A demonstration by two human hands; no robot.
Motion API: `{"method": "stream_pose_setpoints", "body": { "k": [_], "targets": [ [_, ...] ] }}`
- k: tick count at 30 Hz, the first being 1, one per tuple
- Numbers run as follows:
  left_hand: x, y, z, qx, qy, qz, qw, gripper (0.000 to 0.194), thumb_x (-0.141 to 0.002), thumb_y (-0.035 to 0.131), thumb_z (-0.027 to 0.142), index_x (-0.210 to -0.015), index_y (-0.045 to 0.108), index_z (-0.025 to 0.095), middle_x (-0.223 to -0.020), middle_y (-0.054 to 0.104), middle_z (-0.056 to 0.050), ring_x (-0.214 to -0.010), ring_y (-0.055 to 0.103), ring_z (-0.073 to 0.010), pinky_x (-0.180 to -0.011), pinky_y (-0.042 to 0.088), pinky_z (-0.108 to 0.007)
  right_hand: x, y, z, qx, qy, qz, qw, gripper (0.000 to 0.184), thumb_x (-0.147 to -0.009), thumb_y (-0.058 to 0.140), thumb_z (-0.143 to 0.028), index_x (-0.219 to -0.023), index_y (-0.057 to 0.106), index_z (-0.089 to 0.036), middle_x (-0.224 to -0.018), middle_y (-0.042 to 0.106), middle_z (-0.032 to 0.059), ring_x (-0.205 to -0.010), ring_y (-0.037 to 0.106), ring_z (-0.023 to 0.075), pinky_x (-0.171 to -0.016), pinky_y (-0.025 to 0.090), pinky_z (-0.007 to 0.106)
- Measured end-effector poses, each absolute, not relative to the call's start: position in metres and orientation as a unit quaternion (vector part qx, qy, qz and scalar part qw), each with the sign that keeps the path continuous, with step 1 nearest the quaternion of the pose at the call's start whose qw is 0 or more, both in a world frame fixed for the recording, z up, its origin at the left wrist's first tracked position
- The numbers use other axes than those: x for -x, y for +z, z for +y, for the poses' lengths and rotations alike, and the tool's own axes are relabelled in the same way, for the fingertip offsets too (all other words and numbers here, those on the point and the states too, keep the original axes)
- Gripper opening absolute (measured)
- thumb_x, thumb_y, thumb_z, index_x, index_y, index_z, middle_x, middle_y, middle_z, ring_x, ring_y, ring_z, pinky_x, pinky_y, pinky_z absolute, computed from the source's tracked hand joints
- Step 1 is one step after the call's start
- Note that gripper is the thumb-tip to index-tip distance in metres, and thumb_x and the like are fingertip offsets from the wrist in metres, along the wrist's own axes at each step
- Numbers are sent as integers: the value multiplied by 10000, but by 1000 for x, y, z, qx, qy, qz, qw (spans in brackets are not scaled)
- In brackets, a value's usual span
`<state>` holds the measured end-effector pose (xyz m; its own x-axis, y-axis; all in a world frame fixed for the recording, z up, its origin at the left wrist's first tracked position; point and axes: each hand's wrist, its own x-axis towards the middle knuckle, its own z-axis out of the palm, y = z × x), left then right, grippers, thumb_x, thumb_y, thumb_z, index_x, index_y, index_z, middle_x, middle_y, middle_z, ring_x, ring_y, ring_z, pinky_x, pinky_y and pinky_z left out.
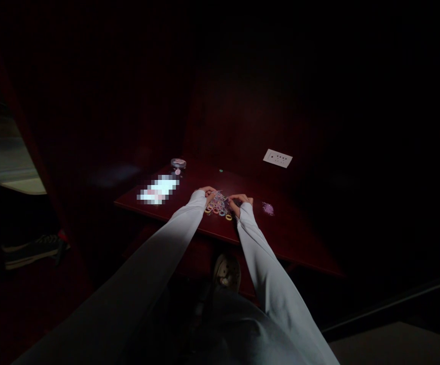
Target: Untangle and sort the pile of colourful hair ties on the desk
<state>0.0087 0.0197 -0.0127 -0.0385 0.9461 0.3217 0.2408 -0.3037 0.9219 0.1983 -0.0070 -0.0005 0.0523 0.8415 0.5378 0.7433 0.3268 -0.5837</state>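
A heap of small, many-coloured ring-shaped hair ties (217,209) lies near the front edge of the dark red table (189,215). Over the heap's left side, my left hand (208,192) is closed in a pinch, with a thin pale bit at its fingertips. Across from it, my right hand (239,201) also pinches, close above the right side of the heap. What the fingers hold is too small and dim to name. To the right lies a little tangled purple bunch (268,208). One green ring (221,171) sits alone toward the back.
On the table's left are a blurred-out bright screen (158,190) and a round clear container (178,163). Dark panels rise around the table, with a white socket plate (278,158) behind. A pale shoe (227,271) shows below the edge; another dark shoe (33,252) is far left.
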Motion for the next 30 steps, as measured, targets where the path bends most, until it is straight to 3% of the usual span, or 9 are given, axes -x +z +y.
{"method": "stream_pose_setpoints", "body": {
  "k": [8,14,20,26,30],
  "targets": [
    [-8,-16,23,-605,541,487,322,108,-806,780,263,-843,800,163,-597,622,33,-584,545,-102,-551,410,-197,-211,15,-17,668,56,-592,448,219,-855,652,-389,-895,810,-243,-1050,767,60,-1075,526,278,-979,333,408],
    [-8,-17,25,-602,537,497,321,104,-806,760,234,-856,810,158,-606,637,22,-587,543,-108,-557,418,-201,-237,21,-15,773,-15,-500,391,239,-889,603,-362,-942,795,-229,-1160,738,115,-1170,481,339,-989,306,461],
    [-7,-10,20,-597,532,497,337,56,-801,765,175,-822,812,152,-642,658,20,-599,543,-102,-581,428,-203,-242,19,-11,762,-29,-548,343,256,-895,631,-373,-972,819,-217,-1153,711,151,-1172,464,370,-980,304,487],
    [-6,-11,21,-603,530,490,340,71,-799,768,195,-830,811,148,-604,622,29,-586,544,-107,-562,413,-205,-244,21,-8,778,3,-484,400,293,-939,548,-395,-958,798,-243,-1135,707,132,-1163,464,361,-1005,323,509],
    [-8,-16,25,-613,521,500,320,114,-823,756,225,-880,817,147,-621,650,21,-598,571,-114,-574,426,-206,-235,19,-11,693,-11,-579,428,267,-958,572,-399,-978,790,-247,-1068,727,94,-1092,500,307,-1003,357,467]
  ]
}}
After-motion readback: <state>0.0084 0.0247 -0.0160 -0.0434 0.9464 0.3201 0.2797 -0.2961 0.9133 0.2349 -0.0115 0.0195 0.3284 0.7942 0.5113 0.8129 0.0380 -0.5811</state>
